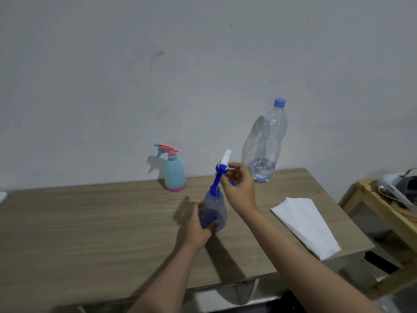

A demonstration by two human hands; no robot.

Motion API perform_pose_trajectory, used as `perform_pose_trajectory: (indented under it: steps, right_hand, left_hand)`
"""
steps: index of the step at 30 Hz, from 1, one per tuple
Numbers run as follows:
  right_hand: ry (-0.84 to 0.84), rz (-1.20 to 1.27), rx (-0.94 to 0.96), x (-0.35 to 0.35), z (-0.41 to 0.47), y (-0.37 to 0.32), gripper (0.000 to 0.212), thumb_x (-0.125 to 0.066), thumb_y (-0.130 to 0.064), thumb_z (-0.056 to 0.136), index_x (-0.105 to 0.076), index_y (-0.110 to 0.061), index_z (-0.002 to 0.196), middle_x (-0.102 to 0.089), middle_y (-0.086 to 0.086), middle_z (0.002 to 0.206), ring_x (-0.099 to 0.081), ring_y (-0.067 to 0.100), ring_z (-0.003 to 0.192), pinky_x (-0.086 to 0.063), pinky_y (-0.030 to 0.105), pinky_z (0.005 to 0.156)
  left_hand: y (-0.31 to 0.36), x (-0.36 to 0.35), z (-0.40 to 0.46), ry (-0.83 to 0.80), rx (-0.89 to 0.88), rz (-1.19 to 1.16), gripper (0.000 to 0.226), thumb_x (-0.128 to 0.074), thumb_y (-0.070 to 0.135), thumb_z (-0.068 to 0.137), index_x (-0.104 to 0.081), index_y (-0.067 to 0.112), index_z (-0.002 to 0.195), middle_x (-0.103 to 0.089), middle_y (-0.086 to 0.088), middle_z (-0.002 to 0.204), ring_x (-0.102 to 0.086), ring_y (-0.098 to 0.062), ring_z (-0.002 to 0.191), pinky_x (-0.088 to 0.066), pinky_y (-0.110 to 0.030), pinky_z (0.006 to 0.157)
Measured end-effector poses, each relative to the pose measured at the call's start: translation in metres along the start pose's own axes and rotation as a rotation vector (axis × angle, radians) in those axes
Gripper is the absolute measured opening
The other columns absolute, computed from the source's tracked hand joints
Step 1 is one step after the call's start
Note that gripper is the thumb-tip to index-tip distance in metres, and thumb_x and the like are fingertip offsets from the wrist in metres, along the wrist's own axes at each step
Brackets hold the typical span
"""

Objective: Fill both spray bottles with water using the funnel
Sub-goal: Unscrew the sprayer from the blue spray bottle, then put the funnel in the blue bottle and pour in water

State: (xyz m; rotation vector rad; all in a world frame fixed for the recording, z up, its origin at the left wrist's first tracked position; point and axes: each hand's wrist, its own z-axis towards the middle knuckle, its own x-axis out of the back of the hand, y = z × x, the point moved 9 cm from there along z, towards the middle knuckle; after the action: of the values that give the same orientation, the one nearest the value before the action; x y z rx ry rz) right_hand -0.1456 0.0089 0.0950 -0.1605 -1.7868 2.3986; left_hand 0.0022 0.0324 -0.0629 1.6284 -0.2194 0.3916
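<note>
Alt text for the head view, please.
The left hand holds a clear blue spray bottle while the right hand grips its spray head. A pale blue spray bottle, nearly empty water bottle and white paper sit on the table.

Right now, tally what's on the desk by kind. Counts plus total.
Spray bottles: 2, the pink-and-blue spray bottle and the blue spray bottle held by both hands
Water bottles: 1, the clear water bottle
Paper sheets: 1 stack, the white paper
Total: 4
No funnel is recognisable.

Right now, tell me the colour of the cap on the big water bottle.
Blue cap on the clear water bottle, seen in the head view.
</note>
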Motion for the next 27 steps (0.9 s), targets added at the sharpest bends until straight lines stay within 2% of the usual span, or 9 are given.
perform_pose_trajectory:
  steps: [3, 6, 10, 12, 14, 16, 19, 22, 27]
  right_hand:
    - [0.113, 0.057, 0.124, 0.013, 0.007, -0.045, 0.027, -0.075, -0.013, 0.077, -0.057, -0.027, 0.092, -0.066, -0.009, 0.081, -0.063, 0.004, 0.075, -0.051, 0.037, 0.077]
    - [0.189, 0.124, 0.213, 0.024, 0.018, -0.084, 0.025, -0.074, -0.013, 0.079, -0.058, -0.024, 0.094, -0.063, -0.009, 0.076, -0.06, 0.004, 0.071, -0.05, 0.037, 0.078]
    - [0.263, 0.162, 0.277, 0.038, 0.024, -0.103, 0.023, -0.072, -0.014, 0.082, -0.058, -0.021, 0.099, -0.061, -0.004, 0.075, -0.058, 0.009, 0.072, -0.049, 0.029, 0.07]
    - [0.273, 0.13, 0.269, 0.045, 0.023, -0.088, 0.022, -0.069, -0.014, 0.085, -0.057, -0.017, 0.103, -0.058, -0.002, 0.075, -0.056, 0.01, 0.072, -0.048, 0.02, 0.065]
    - [0.27, 0.052, 0.21, 0.05, 0.02, -0.058, 0.02, -0.068, -0.017, 0.086, -0.057, -0.018, 0.104, -0.058, 0.002, 0.076, -0.056, 0.012, 0.073, -0.049, 0.02, 0.066]
    - [0.275, -0.049, 0.115, 0.057, 0.014, -0.017, 0.018, -0.068, -0.019, 0.086, -0.057, -0.019, 0.101, -0.057, 0.003, 0.075, -0.055, 0.009, 0.069, -0.048, 0.02, 0.066]
    - [0.303, -0.208, -0.027, 0.073, -0.001, 0.044, 0.017, -0.069, -0.017, 0.084, -0.057, -0.019, 0.095, -0.056, 0.002, 0.07, -0.053, 0.01, 0.062, -0.041, 0.021, 0.061]
    - [0.287, -0.36, -0.185, 0.086, -0.016, 0.097, 0.019, -0.069, -0.019, 0.084, -0.06, -0.012, 0.098, -0.058, 0.002, 0.072, -0.055, 0.014, 0.063, -0.04, 0.024, 0.059]
    - [0.217, -0.477, -0.384, 0.091, -0.029, 0.152, 0.018, -0.066, -0.019, 0.086, -0.061, -0.005, 0.096, -0.062, 0.005, 0.076, -0.061, 0.02, 0.072, -0.045, 0.03, 0.065]
  left_hand:
    - [-0.01, 0.002, 0.003, 0.013, 0.011, 0.025, 0.08, -0.079, 0.06, 0.059, -0.04, 0.039, 0.125, -0.056, 0.017, 0.125, -0.056, -0.006, 0.112, -0.051, -0.039, 0.093]
    - [-0.014, 0.001, 0.007, 0.018, 0.011, 0.012, 0.087, -0.072, 0.075, 0.049, -0.04, 0.039, 0.121, -0.058, 0.016, 0.122, -0.058, -0.009, 0.111, -0.051, -0.039, 0.092]
    - [-0.009, 0.002, 0.007, 0.034, -0.016, 0.015, 0.073, -0.082, 0.047, 0.062, -0.042, 0.035, 0.122, -0.059, 0.015, 0.12, -0.058, -0.008, 0.108, -0.051, -0.037, 0.092]
    - [-0.008, -0.001, 0.007, 0.03, -0.026, -0.036, 0.065, -0.083, 0.031, 0.067, -0.045, 0.03, 0.119, -0.062, 0.01, 0.118, -0.06, -0.009, 0.107, -0.051, -0.029, 0.09]
    - [-0.006, -0.004, 0.007, 0.009, -0.032, -0.069, 0.055, -0.081, 0.017, 0.071, -0.046, 0.025, 0.113, -0.064, 0.003, 0.114, -0.063, -0.013, 0.105, -0.05, -0.015, 0.08]
    - [-0.008, -0.004, 0.008, 0.03, -0.041, -0.117, 0.055, -0.079, 0.008, 0.071, -0.046, 0.021, 0.112, -0.064, -0.002, 0.115, -0.063, -0.017, 0.106, -0.05, -0.016, 0.083]
    - [-0.015, -0.003, 0.01, 0.041, -0.05, -0.13, 0.063, -0.081, 0.029, 0.062, -0.047, 0.022, 0.114, -0.063, 0.001, 0.114, -0.063, -0.014, 0.105, -0.052, -0.033, 0.091]
    - [-0.019, -0.004, 0.012, 0.037, -0.042, -0.093, 0.067, -0.08, 0.037, 0.062, -0.045, 0.027, 0.117, -0.063, 0.006, 0.115, -0.063, -0.009, 0.103, -0.053, -0.035, 0.089]
    - [-0.012, -0.005, 0.009, 0.029, -0.036, -0.078, 0.07, -0.082, 0.018, 0.07, -0.041, 0.019, 0.128, -0.058, 0.005, 0.12, -0.058, 0.0, 0.105, -0.046, -0.007, 0.079]
